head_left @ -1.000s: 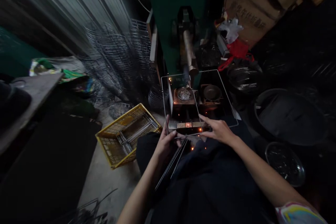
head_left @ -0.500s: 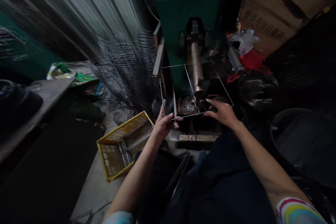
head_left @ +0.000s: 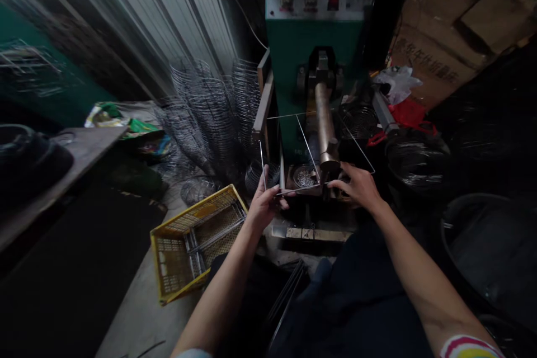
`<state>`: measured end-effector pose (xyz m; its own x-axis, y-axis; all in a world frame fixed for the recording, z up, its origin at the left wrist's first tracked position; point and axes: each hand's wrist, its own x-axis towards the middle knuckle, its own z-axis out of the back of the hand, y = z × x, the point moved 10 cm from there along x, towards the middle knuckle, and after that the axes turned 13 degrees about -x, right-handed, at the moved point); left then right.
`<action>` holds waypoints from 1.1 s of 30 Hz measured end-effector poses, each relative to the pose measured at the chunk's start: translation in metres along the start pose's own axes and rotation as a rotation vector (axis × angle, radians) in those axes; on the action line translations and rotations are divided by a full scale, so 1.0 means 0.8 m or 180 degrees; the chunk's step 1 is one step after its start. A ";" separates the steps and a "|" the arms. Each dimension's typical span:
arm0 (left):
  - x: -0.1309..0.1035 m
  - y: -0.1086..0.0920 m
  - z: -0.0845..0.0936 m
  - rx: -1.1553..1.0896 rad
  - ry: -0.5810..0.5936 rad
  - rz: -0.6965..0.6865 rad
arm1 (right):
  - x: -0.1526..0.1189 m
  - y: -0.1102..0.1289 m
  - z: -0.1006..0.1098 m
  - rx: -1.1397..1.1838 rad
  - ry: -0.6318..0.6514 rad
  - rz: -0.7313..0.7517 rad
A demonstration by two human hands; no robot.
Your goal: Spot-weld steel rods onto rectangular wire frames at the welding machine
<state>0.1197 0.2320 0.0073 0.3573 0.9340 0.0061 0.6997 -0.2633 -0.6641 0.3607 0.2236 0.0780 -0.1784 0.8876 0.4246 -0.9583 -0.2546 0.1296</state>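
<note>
A rectangular wire frame (head_left: pixel 307 145) with a cross wire is held out flat under the round metal arm (head_left: pixel 325 117) of a green machine (head_left: pixel 285 89). My left hand (head_left: pixel 265 201) pinches its near left corner between thumb and fingers. My right hand (head_left: pixel 359 184) is at the near side, thumb and forefinger brought together around the wire close below the arm's tip; the exact grip is partly hidden. The cross wire meets the near wire at that tip. Beside it, a small dish (head_left: pixel 305 177) holds shiny metal bits.
Tall stacks of wire rings (head_left: pixel 203 100) stand left of the machine. A yellow crate (head_left: pixel 197 240) with metal rods is on the floor at left. A bench (head_left: pixel 88 148), cardboard boxes (head_left: pixel 436 50), a red bag (head_left: pixel 406 114) and a dark tub (head_left: pixel 474 201) surround the spot.
The view has tilted up, so the machine appears lower and further right. The near wire of the frame is now closer to the arm's tip, with my right hand following.
</note>
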 end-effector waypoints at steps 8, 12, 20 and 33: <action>0.006 0.007 0.013 -0.0027 -0.0022 0.0068 | 0.000 0.000 0.002 0.0061 0.0037 -0.0032; 0.010 0.009 0.010 -0.0051 0.0039 0.0138 | 0.003 -0.064 0.038 -0.0156 -0.0354 -0.0736; -0.078 0.011 0.007 0.0047 -0.0027 0.0112 | -0.102 -0.099 0.010 0.1868 0.0400 -0.1716; -0.294 0.036 0.058 -0.0060 -0.0280 0.1204 | -0.514 0.082 0.006 0.3193 0.1747 -0.2643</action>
<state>0.0274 0.0163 -0.0482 0.5385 0.7869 -0.3014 0.5402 -0.5969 -0.5932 0.3727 -0.1602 -0.0837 0.0654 0.8872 -0.4568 -0.3038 0.4537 0.8377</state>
